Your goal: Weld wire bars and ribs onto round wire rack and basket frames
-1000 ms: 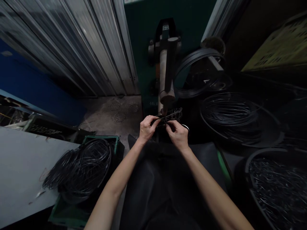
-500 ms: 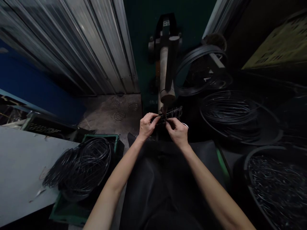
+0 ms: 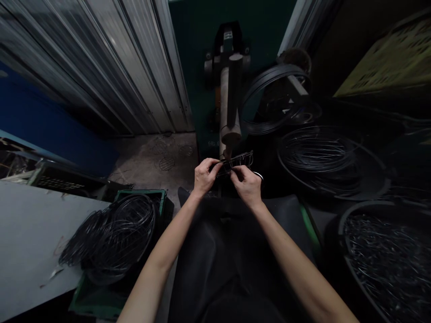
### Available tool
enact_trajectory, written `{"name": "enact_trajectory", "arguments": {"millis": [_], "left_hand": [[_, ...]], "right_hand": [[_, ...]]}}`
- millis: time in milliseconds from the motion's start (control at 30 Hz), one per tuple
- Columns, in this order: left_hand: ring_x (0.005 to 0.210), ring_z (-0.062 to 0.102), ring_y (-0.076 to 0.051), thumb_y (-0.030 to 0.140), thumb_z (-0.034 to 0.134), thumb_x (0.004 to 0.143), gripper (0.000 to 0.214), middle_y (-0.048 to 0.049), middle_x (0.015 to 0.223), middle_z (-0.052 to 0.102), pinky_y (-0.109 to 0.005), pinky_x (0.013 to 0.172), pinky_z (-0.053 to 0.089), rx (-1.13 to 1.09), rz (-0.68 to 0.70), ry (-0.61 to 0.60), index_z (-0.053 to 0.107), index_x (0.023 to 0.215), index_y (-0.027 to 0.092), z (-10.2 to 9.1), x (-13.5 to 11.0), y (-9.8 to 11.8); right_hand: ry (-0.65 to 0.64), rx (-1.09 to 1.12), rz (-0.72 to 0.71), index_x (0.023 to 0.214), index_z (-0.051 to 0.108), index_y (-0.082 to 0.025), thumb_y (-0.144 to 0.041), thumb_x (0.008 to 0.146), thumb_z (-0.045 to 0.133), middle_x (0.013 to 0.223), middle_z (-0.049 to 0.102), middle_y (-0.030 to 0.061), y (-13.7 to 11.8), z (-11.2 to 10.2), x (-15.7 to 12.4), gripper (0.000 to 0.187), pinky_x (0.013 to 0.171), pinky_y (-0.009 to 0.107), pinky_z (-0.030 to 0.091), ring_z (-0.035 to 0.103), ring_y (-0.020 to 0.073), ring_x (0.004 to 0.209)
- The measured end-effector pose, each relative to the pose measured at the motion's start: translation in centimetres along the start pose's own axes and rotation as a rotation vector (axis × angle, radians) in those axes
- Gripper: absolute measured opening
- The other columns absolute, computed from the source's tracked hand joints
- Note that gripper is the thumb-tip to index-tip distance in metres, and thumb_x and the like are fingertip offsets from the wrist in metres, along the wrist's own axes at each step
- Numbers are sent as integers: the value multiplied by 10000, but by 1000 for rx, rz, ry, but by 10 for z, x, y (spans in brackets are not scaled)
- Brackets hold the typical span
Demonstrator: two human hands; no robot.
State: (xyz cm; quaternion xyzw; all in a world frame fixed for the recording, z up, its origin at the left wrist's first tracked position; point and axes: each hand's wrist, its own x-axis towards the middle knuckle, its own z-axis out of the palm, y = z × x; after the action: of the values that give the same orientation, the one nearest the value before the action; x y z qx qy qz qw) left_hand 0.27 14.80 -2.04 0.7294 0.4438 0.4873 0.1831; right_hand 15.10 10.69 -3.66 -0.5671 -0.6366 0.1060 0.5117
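Note:
Between my hands is a small dark wire rack (image 3: 243,159), held right at the tip of a spot-welding machine (image 3: 230,128). My left hand (image 3: 204,176) pinches the rack's left end between thumb and fingers. My right hand (image 3: 247,183) is closed on its near side, thumb against fingertips, and a shiny band shows at that wrist. The machine's upper electrode comes down just beyond my fingers. Whether my right fingers also hold a separate small wire piece is too dark to tell.
A green crate (image 3: 162,202) bears bundled wire grids (image 3: 124,233) at left, beside a pale board (image 3: 30,242). At right stand a tub of round wire grids (image 3: 316,150) and a tub of small wire pieces (image 3: 390,260). Wire coils (image 3: 256,96) hang near the machine. Wire rings (image 3: 166,163) lie on the floor.
The whole view has shifted slightly, with the machine now a little further left in it. Both hands keep their hold on the rack at the electrode.

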Motion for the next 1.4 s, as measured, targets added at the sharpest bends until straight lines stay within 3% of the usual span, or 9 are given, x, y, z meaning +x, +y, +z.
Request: {"name": "enact_trajectory", "arguments": {"millis": [433, 800, 1400], "left_hand": [[755, 614, -126, 284, 585, 862, 135, -23, 801, 665, -246, 717, 471, -28, -9, 8, 651, 825, 172, -1, -11, -2], [755, 612, -133, 308, 577, 866, 154, -24, 791, 656, -256, 714, 474, -34, -20, 13, 651, 817, 182, 0, -9, -1], [746, 613, -134, 300, 583, 859, 141, -21, 781, 656, -256, 707, 479, -39, -24, 17, 647, 811, 184, 0, -5, -1]], "right_hand": [[-43, 60, 26, 851, 635, -177, -278, 859, 540, 770, 678, 35, -1, -2, -7, 138, 640, 254, 504, 627, 143, 650], [-39, -1, -46, 838, 641, -182, -268, 857, 531, 767, 684, 35, 2, -4, -3, 140, 619, 252, 499, 620, 140, 621], [-60, 31, -5, 857, 644, -182, -279, 858, 527, 794, 686, 33, 3, -2, 0, 152, 649, 265, 509, 627, 144, 651]]}}
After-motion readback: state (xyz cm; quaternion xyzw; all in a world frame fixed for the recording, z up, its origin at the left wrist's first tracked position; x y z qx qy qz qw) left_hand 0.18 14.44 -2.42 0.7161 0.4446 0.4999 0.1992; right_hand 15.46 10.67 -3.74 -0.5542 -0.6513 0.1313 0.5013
